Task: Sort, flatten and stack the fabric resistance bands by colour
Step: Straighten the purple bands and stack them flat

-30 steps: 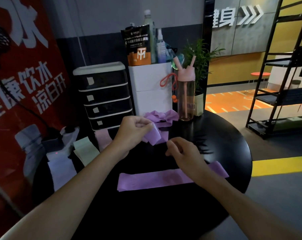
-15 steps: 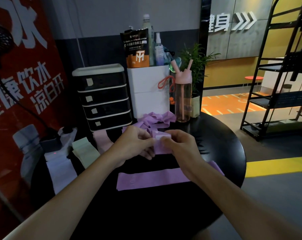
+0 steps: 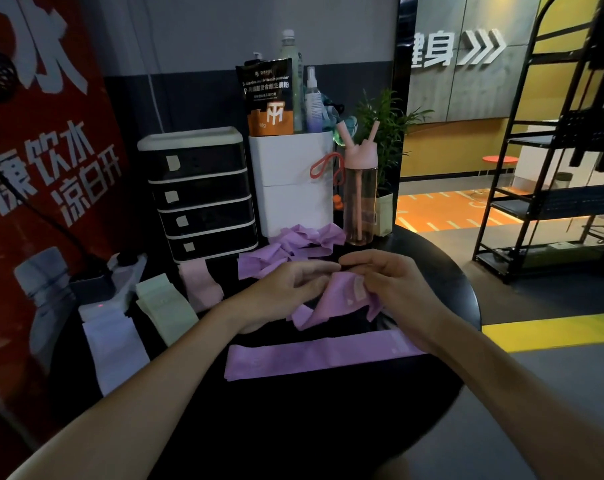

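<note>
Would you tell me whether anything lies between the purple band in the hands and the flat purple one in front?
Nothing visible does: the crumpled purple band hangs just beyond the flat purple band, with only bare black table between. The right forearm covers its right end.

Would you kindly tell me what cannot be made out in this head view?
All in the head view:
Right end of the flat band: hidden under the right forearm.
Label on the held band: too small, partly covered by the right hand.
Number of bands in the pile: crumpled together.
</note>
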`<state>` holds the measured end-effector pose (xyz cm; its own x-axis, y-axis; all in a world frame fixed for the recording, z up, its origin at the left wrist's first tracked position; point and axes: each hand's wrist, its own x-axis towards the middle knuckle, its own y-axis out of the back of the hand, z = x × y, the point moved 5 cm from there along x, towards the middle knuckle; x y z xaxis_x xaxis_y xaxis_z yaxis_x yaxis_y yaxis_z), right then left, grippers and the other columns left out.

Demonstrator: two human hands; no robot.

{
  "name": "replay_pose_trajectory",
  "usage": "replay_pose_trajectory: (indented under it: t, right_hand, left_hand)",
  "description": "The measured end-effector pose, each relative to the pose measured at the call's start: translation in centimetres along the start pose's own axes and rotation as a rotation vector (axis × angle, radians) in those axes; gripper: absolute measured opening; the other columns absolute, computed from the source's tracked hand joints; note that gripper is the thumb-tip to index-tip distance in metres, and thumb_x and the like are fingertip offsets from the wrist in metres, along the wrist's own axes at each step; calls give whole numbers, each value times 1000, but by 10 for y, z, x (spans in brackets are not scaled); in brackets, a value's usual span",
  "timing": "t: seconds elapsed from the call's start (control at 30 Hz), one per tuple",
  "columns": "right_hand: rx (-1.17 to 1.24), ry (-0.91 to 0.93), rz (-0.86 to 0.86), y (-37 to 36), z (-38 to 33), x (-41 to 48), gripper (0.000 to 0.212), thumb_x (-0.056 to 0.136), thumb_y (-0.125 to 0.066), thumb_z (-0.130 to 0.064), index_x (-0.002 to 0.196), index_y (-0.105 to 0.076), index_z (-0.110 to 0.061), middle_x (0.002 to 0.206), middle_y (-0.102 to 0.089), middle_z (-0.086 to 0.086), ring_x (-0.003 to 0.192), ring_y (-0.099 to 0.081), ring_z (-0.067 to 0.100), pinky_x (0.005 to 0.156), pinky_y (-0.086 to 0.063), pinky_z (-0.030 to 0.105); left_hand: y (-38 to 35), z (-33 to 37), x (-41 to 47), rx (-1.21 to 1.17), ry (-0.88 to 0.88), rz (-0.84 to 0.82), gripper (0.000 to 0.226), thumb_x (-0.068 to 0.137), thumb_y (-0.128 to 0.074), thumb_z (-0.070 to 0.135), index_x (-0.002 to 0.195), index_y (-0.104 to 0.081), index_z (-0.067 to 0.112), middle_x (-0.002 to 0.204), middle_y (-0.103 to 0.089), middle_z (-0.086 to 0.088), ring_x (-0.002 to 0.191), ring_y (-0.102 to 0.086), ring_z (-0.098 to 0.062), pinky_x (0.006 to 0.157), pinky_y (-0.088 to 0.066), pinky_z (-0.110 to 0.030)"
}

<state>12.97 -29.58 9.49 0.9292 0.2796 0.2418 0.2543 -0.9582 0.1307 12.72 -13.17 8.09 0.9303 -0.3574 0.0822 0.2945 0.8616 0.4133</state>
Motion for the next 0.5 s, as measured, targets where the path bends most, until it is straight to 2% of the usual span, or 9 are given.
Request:
replay_pose_trajectory:
  t: [0.1,0.17,0.23,0.3,0.37,0.43,0.5]
  right_hand:
    - [4,-27,19,12,2,-2,47,89,-40,15,93,-71,-19,94,-74,9,76,-68,18,60,-54,33]
    - [25,-42,22,20,2,-3,43,89,-42,15,97,-69,-17,93,-74,8,82,-69,17,68,-55,32]
    - [37,-50,16,25,5,-3,36,90,-48,13,103,-68,-14,92,-75,5,84,-69,15,72,-55,26]
    - [-14,-66,8,29,9,-3,29,91,-56,6,108,-65,-15,93,-74,4,88,-69,13,75,-52,24]
    - [-80,-76,9,33,13,-2,28,90,-61,3,108,-64,-17,96,-73,3,91,-68,15,75,-50,25]
    - [-109,-73,38,38,15,-1,28,89,-62,4,102,-64,-21,94,-72,4,90,-68,16,74,-49,25]
    - [-136,-63,66,41,17,-1,28,89,-63,4,99,-62,-23,93,-71,3,88,-67,15,73,-48,24]
  left_hand:
    - [-3,-6,3,-23,18,-4,23,102,-52,16,121,-65,17,111,-71,7,101,-65,-5,79,-50,-17]
    - [-2,-6,4,-32,25,8,18,100,-57,17,110,-70,13,101,-73,2,93,-63,-7,75,-50,-18]
    - [-1,-1,2,-17,5,22,14,99,-58,15,95,-72,14,86,-71,6,81,-60,-1,71,-46,-13]
    - [3,4,2,12,-17,54,15,99,-59,14,89,-71,15,77,-69,12,73,-58,4,66,-43,-10]
    - [9,6,1,64,-18,79,12,98,-61,16,94,-72,14,88,-74,6,81,-64,1,73,-49,-14]
    - [15,4,0,122,0,73,10,96,-64,17,99,-73,16,107,-75,-1,97,-67,-5,91,-52,-21]
    - [18,4,-4,174,19,30,10,96,-65,20,102,-73,19,108,-75,2,98,-67,-4,94,-51,-21]
